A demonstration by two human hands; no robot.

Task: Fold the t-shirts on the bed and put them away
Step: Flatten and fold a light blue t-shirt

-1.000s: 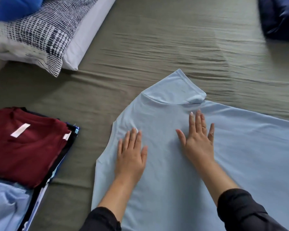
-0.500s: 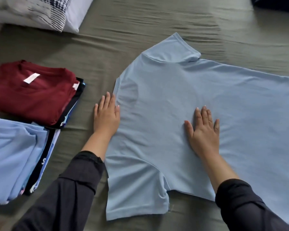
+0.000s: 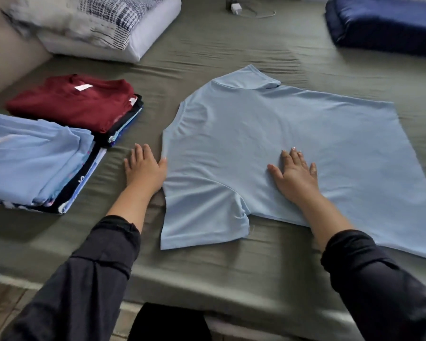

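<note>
The light blue t-shirt [image 3: 280,148] is lying flat mid-bed [image 3: 231,50], sleeves at 12 and 6 o'clock, right hand [image 3: 294,174] pressing it with fingers spread, left hand [image 3: 144,166] lying flat touching its 9 o'clock edge.

Dim, flat daylight — soft shadows beside the folded stacks [image 3: 59,143]; the pillow [image 3: 89,23] smears with blur, edges bowing outward.
</note>
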